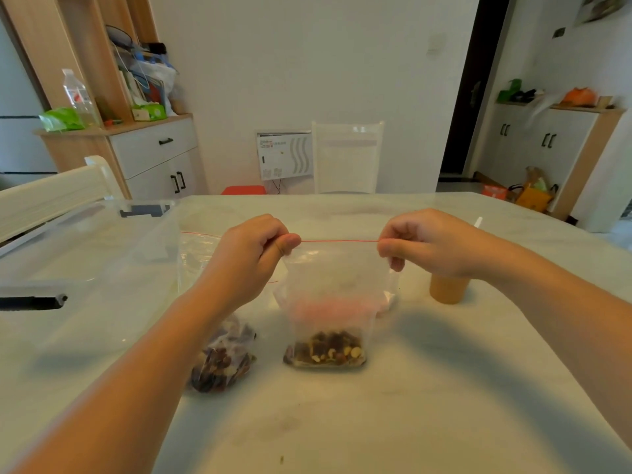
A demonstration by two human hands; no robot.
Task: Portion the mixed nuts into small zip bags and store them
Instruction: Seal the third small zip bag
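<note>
While the small zip bag (328, 302) hangs upright over the middle of the pale surface (427, 388), you can see it's clear plastic with a thin red strip along the top and a shallow layer of mixed nuts (325, 350) sitting in the bottom. The left hand (254, 249) pinches the top left corner, fingers curled in tight, and the right hand (415, 242) pinches the top right corner the same way, so the red edge runs straight between them. Another bag of nuts (222, 357) lies just beside it, under the left forearm.
</note>
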